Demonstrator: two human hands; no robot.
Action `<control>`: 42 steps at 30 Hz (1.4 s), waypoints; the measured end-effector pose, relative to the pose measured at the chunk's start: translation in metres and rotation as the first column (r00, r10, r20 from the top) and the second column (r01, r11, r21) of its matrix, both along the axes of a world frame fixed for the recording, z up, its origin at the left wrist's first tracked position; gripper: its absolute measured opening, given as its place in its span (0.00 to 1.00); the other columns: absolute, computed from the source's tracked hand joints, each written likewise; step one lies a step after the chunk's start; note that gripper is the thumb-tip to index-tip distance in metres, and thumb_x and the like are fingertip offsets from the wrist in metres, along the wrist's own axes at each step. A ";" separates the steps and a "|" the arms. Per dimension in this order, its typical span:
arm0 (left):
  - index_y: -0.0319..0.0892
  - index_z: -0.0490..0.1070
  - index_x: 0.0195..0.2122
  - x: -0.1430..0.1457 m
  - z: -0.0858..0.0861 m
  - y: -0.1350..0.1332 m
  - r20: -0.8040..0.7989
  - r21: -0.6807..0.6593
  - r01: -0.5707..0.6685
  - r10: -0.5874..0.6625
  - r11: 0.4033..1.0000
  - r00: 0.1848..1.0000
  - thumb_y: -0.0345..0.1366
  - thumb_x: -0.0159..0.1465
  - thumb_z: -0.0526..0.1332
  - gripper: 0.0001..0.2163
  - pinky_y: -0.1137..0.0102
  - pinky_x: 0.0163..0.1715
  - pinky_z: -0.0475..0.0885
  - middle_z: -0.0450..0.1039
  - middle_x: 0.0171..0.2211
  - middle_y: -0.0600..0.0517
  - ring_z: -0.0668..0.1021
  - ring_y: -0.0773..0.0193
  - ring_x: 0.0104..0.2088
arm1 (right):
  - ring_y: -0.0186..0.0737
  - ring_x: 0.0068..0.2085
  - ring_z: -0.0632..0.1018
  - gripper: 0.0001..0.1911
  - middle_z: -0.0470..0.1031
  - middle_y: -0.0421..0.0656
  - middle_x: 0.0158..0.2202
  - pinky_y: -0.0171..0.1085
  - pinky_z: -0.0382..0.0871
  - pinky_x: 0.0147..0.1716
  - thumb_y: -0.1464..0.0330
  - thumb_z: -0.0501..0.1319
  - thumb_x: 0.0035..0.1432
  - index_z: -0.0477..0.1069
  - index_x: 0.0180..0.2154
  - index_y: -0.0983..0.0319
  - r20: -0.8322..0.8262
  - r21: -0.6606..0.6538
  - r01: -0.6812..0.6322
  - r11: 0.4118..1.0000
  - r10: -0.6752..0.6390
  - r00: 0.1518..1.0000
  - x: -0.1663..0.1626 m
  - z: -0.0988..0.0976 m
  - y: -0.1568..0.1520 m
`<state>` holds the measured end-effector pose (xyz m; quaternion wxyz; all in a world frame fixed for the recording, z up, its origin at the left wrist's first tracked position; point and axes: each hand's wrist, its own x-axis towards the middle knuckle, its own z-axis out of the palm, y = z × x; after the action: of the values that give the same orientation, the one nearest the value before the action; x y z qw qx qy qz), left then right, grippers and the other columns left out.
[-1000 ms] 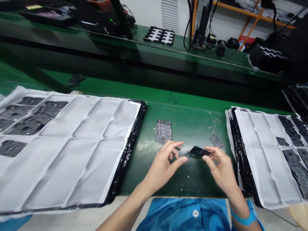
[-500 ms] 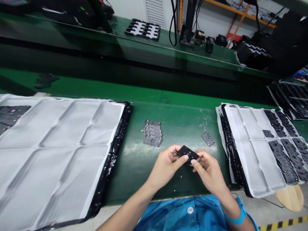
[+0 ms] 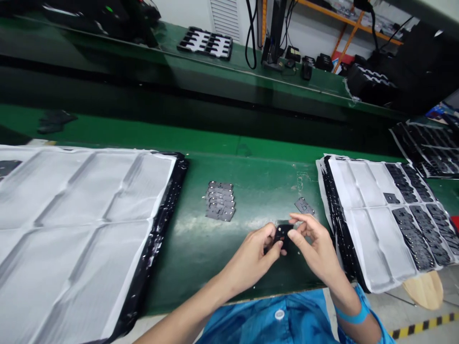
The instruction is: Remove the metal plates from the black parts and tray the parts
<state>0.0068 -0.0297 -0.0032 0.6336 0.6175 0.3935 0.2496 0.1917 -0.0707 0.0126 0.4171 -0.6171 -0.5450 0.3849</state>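
Since half a second ago, both hands have turned the small black part [image 3: 280,234] more upright; it now sits pinched between the left hand [image 3: 251,260] and right hand [image 3: 317,248], low centre of frame. Just above lies a loose flat plate [image 3: 304,206], with a stack of plates [image 3: 219,207] further left on the green belt [image 3: 251,167].

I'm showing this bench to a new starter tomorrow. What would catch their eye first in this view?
Probably the two hands at the near edge of the green bench top: the left hand and right hand both pinch one small flat black plastic part. Next, the large white padded tray sheet on the left, and the smaller white tray with rows of dark parts on the right.
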 end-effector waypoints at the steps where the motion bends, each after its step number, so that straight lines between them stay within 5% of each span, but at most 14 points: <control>1: 0.44 0.67 0.33 0.000 0.002 0.001 -0.021 0.007 0.009 -0.009 1.000 1.000 0.41 0.69 0.60 0.09 0.70 0.29 0.68 0.77 0.28 0.53 0.78 0.61 0.30 | 0.38 0.32 0.77 0.13 0.80 0.45 0.40 0.37 0.73 0.34 0.63 0.64 0.67 0.79 0.49 0.60 -0.010 0.014 -0.021 1.000 0.021 1.000 0.000 0.002 0.002; 5: 0.44 0.69 0.33 0.002 0.003 0.000 0.009 0.020 -0.109 0.109 0.994 0.994 0.43 0.69 0.61 0.10 0.71 0.29 0.67 0.73 0.27 0.55 0.74 0.64 0.28 | 0.35 0.24 0.73 0.13 0.71 0.36 0.22 0.33 0.68 0.26 0.58 0.62 0.70 0.75 0.40 0.61 -0.167 -0.019 -0.005 1.000 0.002 0.986 -0.007 0.000 0.005; 9: 0.43 0.70 0.33 0.002 0.000 -0.007 0.046 -0.006 -0.148 0.148 0.989 0.988 0.48 0.72 0.57 0.15 0.71 0.28 0.66 0.71 0.23 0.56 0.72 0.65 0.24 | 0.32 0.20 0.70 0.17 0.71 0.35 0.20 0.31 0.65 0.23 0.54 0.63 0.69 0.72 0.40 0.62 -0.307 -0.086 -0.006 0.996 -0.021 0.951 -0.010 -0.005 -0.002; 14: 0.46 0.68 0.37 0.000 0.005 -0.012 0.022 0.064 -0.075 0.074 0.995 0.997 0.48 0.75 0.53 0.14 0.70 0.27 0.67 0.71 0.22 0.56 0.74 0.63 0.22 | 0.30 0.17 0.63 0.20 0.63 0.32 0.16 0.30 0.58 0.18 0.52 0.63 0.68 0.78 0.43 0.63 -0.289 -0.089 0.038 0.995 -0.062 0.955 -0.010 -0.001 -0.005; 25: 0.48 0.64 0.38 0.000 -0.001 -0.018 -0.093 0.414 -0.063 0.111 0.908 0.989 0.37 0.75 0.52 0.07 0.71 0.27 0.65 0.66 0.28 0.57 0.69 0.64 0.24 | 0.31 0.20 0.56 0.18 0.57 0.33 0.18 0.33 0.50 0.19 0.55 0.63 0.66 0.80 0.33 0.62 -0.343 -0.036 0.165 0.986 -0.167 0.924 -0.021 -0.014 -0.006; 42: 0.47 0.65 0.39 -0.003 0.002 -0.016 -0.084 0.429 -0.035 0.079 0.903 0.993 0.37 0.77 0.50 0.08 0.72 0.27 0.65 0.66 0.27 0.58 0.70 0.65 0.24 | 0.30 0.20 0.59 0.11 0.59 0.34 0.19 0.32 0.52 0.20 0.65 0.63 0.61 0.83 0.34 0.62 -0.366 -0.004 0.187 0.982 -0.175 0.914 -0.020 -0.019 -0.008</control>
<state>0.0040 -0.0453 -0.0016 0.4555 0.7409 0.3782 0.3171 0.1720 -0.0789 -0.0064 0.5545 -0.5760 -0.4046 0.4439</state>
